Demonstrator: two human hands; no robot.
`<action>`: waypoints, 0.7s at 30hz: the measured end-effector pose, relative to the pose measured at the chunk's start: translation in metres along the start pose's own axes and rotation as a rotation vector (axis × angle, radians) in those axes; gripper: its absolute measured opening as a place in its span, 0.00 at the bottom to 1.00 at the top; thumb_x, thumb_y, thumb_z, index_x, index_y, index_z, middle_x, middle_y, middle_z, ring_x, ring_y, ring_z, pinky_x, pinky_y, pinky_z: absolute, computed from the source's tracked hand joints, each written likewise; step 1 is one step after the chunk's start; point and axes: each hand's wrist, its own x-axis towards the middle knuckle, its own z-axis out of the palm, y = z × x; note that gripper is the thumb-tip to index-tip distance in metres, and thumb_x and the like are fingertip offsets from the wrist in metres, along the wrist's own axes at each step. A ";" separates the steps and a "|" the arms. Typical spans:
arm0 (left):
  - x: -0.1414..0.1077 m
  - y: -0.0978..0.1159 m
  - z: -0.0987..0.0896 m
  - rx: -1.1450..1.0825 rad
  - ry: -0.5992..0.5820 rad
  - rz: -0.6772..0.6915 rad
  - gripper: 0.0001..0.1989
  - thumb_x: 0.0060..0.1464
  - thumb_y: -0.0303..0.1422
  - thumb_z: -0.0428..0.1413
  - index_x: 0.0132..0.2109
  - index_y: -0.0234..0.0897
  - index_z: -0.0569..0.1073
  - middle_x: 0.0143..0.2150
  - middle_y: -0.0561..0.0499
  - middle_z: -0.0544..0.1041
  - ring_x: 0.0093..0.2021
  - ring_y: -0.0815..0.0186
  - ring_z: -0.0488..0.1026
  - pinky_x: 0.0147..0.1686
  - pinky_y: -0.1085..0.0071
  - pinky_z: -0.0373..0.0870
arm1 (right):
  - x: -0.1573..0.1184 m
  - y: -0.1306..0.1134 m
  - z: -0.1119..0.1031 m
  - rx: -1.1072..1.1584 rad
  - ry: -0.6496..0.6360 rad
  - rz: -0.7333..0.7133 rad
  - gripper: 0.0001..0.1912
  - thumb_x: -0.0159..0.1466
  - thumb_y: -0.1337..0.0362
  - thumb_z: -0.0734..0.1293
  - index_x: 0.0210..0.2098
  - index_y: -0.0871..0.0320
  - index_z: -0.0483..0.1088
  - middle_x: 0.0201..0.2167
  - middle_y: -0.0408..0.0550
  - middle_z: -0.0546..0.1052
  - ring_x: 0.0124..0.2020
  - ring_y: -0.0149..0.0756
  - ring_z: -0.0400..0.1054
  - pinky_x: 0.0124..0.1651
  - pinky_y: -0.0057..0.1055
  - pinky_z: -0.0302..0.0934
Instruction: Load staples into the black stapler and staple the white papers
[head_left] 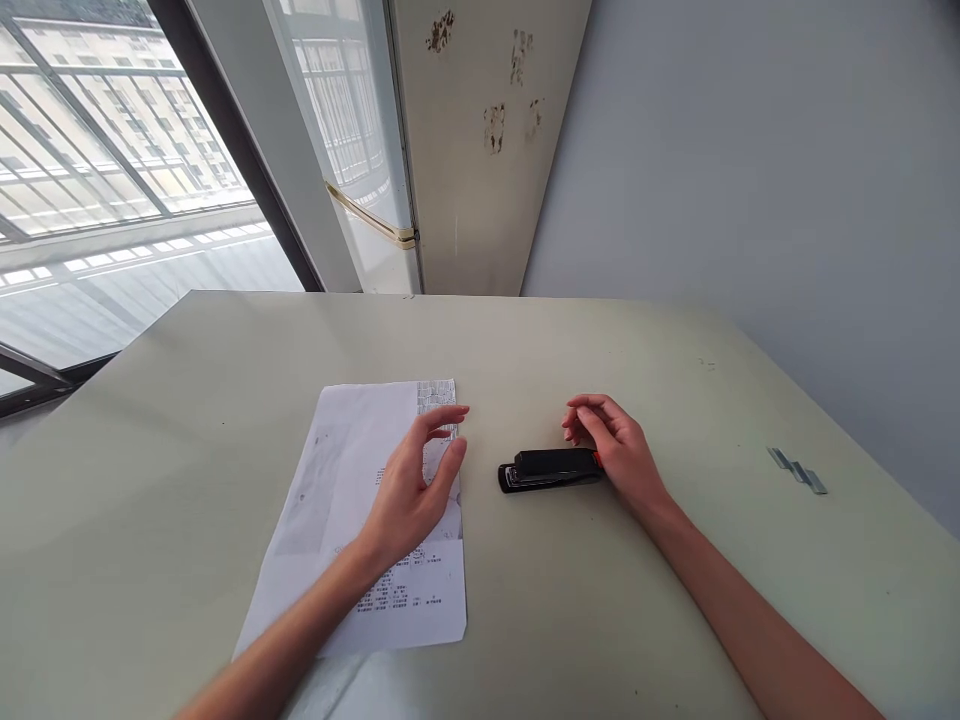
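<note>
My left hand is over the upper right part of a printed paper sheet, its thumb and fingers apart and nothing between them. A black stapler lies on its base to the right of the paper, its long side running left to right. Beside the stapler's right end, where a bit of red shows, is my right hand. Its fingers are curled, with the thumb close against them, beyond the stapler rather than around it. Whatever may be inside those curled fingers is hidden.
Several small grey staple strips lie on the pale table at the right. A window with railings is at the left. Behind the table stand a cream panel with brown marks and a plain wall.
</note>
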 end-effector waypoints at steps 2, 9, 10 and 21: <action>-0.001 -0.001 0.002 -0.006 0.025 -0.025 0.18 0.72 0.46 0.50 0.64 0.53 0.67 0.65 0.47 0.73 0.64 0.51 0.71 0.52 0.53 0.77 | 0.000 0.001 0.000 -0.011 -0.009 0.003 0.12 0.71 0.50 0.67 0.45 0.51 0.74 0.37 0.45 0.77 0.36 0.36 0.71 0.42 0.35 0.67; -0.002 -0.016 0.008 -0.024 -0.074 -0.071 0.20 0.72 0.43 0.50 0.67 0.51 0.59 0.66 0.43 0.71 0.62 0.53 0.72 0.55 0.53 0.75 | 0.000 0.003 -0.001 -0.036 -0.013 0.016 0.14 0.72 0.48 0.66 0.47 0.51 0.73 0.38 0.46 0.78 0.37 0.37 0.72 0.42 0.36 0.68; -0.002 -0.018 0.008 -0.009 -0.084 -0.086 0.20 0.72 0.42 0.50 0.67 0.51 0.58 0.65 0.43 0.72 0.61 0.53 0.72 0.55 0.52 0.74 | 0.000 0.003 -0.001 -0.038 -0.013 0.019 0.14 0.72 0.49 0.66 0.47 0.51 0.73 0.38 0.46 0.78 0.37 0.37 0.72 0.42 0.36 0.68; -0.006 -0.013 0.009 0.149 -0.148 -0.033 0.18 0.71 0.38 0.51 0.65 0.47 0.63 0.64 0.44 0.72 0.60 0.54 0.72 0.43 0.61 0.78 | -0.004 0.000 0.001 0.011 -0.011 0.079 0.12 0.71 0.51 0.66 0.45 0.51 0.73 0.37 0.45 0.77 0.35 0.36 0.71 0.34 0.31 0.66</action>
